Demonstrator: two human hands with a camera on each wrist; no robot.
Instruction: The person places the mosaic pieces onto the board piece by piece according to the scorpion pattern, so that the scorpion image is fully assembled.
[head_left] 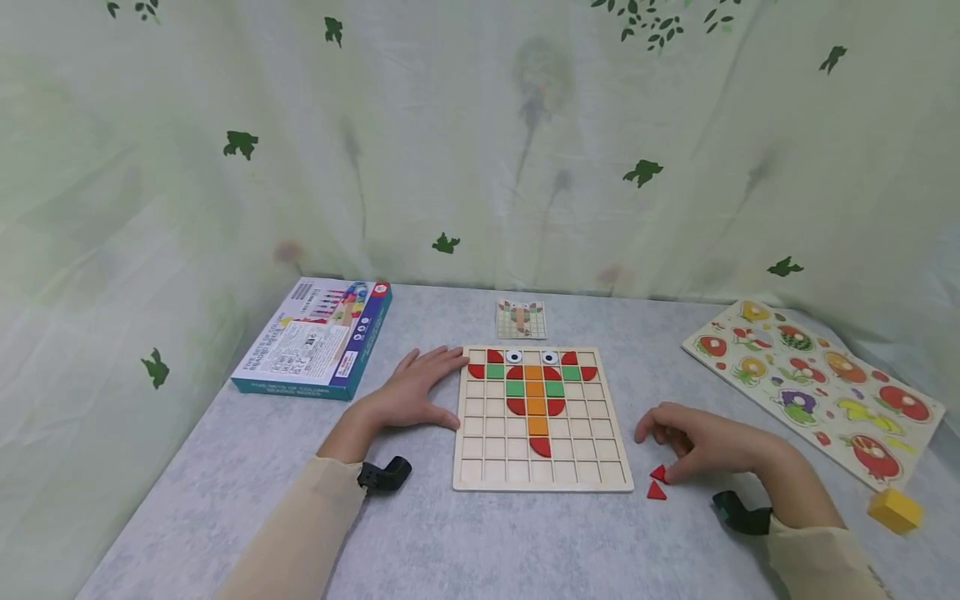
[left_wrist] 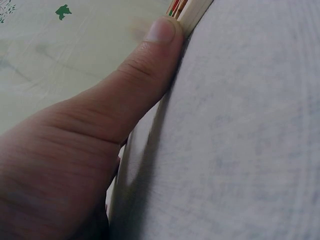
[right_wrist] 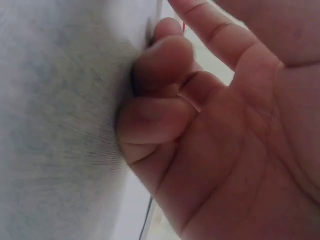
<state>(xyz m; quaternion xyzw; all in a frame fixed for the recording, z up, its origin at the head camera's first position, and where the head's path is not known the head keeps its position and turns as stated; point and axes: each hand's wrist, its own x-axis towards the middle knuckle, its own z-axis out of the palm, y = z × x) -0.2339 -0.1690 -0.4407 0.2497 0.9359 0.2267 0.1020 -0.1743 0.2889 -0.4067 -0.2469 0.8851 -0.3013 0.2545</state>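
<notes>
A wooden grid board (head_left: 480,471) lies on the table, with red, green and orange pieces and two eye pieces (head_left: 513,357) set in its squares. At its left edge rests my left hand (head_left: 408,390), fingers spread, thumb (left_wrist: 145,65) against the board's side. To the right of the board my right hand (head_left: 708,437) is low over the table, its fingers (right_wrist: 155,120) loosely bent and the thumb apart from them. The thumb tip is right at a red triangle (head_left: 658,473); a second red triangle piece (head_left: 657,492) lies just in front.
A small pattern card (head_left: 521,320) lies behind the board. On the left is a flat printed box (head_left: 311,337). A fruit puzzle board (head_left: 813,383) lies at the right, with a yellow block (head_left: 895,511) near its front corner. A patterned curtain (head_left: 480,150) hangs behind.
</notes>
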